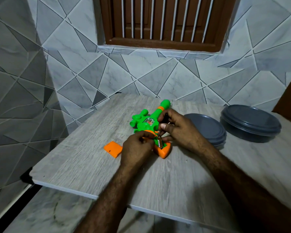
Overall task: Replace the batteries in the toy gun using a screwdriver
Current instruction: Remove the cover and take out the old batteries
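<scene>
Woodgrain board (84,162) bears glossy plastic toy gun (146,121)

We see a green and orange toy gun (147,122) on a grey wood-grain board (84,158); beside the gun, an orange cover (112,149) and dark grey plates (207,128).
</scene>
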The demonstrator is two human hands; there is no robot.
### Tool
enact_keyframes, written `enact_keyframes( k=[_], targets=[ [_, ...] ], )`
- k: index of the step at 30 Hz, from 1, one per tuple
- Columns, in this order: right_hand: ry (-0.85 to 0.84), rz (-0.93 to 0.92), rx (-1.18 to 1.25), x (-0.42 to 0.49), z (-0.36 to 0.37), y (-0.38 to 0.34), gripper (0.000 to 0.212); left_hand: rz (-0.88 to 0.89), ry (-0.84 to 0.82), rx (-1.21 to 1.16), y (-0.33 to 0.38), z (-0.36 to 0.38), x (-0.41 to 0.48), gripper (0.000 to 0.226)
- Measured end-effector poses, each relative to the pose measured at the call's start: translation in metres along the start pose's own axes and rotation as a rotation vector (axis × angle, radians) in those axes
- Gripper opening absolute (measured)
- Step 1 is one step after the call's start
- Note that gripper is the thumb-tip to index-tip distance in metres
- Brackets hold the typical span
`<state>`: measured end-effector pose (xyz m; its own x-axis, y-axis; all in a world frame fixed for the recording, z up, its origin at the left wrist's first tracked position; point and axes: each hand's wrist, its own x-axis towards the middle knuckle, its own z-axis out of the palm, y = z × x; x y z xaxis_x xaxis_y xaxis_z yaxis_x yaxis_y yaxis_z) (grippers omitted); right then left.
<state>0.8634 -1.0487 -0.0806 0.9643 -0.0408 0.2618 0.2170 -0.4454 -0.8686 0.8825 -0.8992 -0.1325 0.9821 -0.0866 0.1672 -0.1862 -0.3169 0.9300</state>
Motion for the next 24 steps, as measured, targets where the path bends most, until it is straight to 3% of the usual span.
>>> enact_keyframes(
  k=[6, 10, 13, 17, 20, 22, 24],
  targets=[
    [0.057, -0.023, 0.029, -0.004, 0.001, 0.002, 0.031, 0.083, -0.066, 0.038, -0.002, 0.006, 0.004, 0.006],
    [0.131, 0.013, 0.260, -0.002, -0.002, -0.003, 0.029, 0.058, -0.034, -0.139, -0.003, 0.005, 0.003, 0.015],
    [0.231, 0.039, 0.273, 0.001, -0.002, -0.004, 0.032, -0.035, 0.006, -0.308, 0.002, -0.001, 0.004, 0.018],
    [0.148, 0.144, 0.072, -0.005, 0.010, 0.000, 0.027, -0.074, 0.023, -0.392, 0.005, -0.004, 0.004, 0.020],
    [0.060, 0.129, -0.299, -0.012, 0.016, 0.001, 0.013, -0.081, 0.032, -0.408, 0.006, -0.005, 0.003, 0.021],
    [0.030, 0.083, -0.501, -0.018, 0.020, 0.002, 0.023, -0.119, 0.050, -0.477, 0.009, -0.008, 0.002, 0.022],
    [0.003, 0.090, -0.615, -0.023, 0.025, 0.002, 0.046, -0.180, 0.090, -0.570, 0.011, -0.011, 0.001, 0.022]
  ],
)
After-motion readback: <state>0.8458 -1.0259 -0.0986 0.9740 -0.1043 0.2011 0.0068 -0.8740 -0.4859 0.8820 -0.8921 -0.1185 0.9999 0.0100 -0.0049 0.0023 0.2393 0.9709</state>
